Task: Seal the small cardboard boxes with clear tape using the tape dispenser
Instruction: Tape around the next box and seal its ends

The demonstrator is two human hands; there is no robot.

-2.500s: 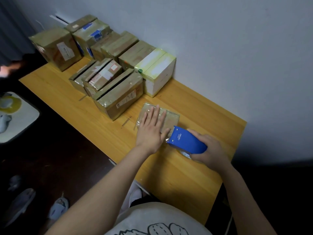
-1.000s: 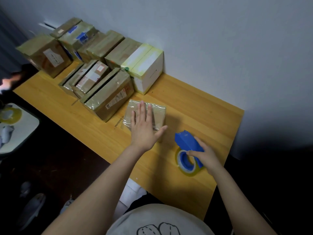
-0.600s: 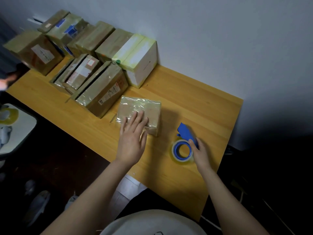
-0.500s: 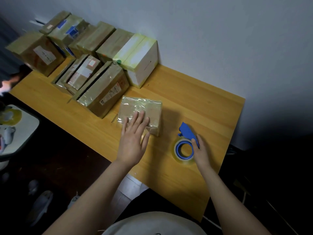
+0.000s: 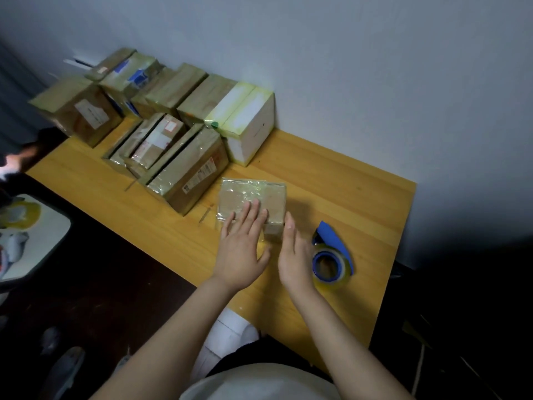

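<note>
A small flat cardboard box (image 5: 253, 194), shiny with clear tape, lies on the wooden table (image 5: 331, 180). My left hand (image 5: 242, 249) rests flat on its near left part, fingers spread. My right hand (image 5: 294, 255) is open, held edge-on just right of the box's near right corner, holding nothing. The blue tape dispenser (image 5: 331, 255) with its clear tape roll lies on the table right beside that hand, let go.
Several taped cardboard boxes (image 5: 184, 168) stand in rows at the back left, with a white box (image 5: 248, 131) against the wall. The table's right edge (image 5: 401, 226) drops into dark floor. A grey stool (image 5: 34, 241) holding a tape roll stands at left.
My right hand set the dispenser down on the table, let go of it and moved left to the box's corner. My left hand slid toward the box's near edge.
</note>
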